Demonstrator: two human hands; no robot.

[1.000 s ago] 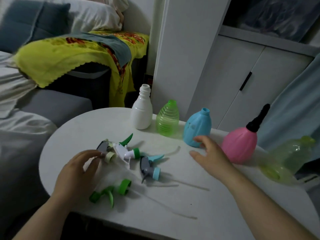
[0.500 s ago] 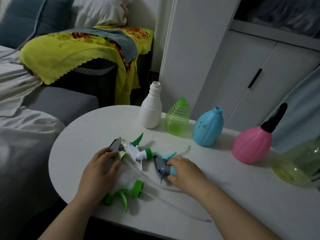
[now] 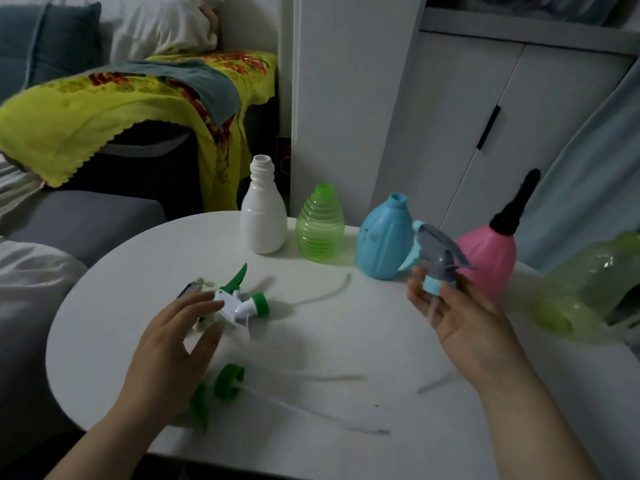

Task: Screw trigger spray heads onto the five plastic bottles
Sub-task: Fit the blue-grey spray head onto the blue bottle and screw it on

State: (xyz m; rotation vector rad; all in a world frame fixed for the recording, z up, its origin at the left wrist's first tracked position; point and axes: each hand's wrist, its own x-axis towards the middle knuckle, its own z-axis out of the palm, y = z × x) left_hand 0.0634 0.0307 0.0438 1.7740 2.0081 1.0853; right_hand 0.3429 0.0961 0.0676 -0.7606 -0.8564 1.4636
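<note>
Fingers (image 3: 446, 299) of the right hand (image 3: 464, 323) pinch the blue-grey spray head (image 3: 437, 259) beside the blue bottle (image 3: 382, 244).

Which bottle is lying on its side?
The yellow-green bottle at the far right; the white, green, blue and pink ones stand upright.

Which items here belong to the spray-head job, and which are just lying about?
Job: white plastic bottle; ribbed green bottle; blue bottle; pink round bottle; grey-and-blue trigger head in right hand; white-and-green trigger head.
Lying about: yellow patterned blanket; grey cushion.
</note>
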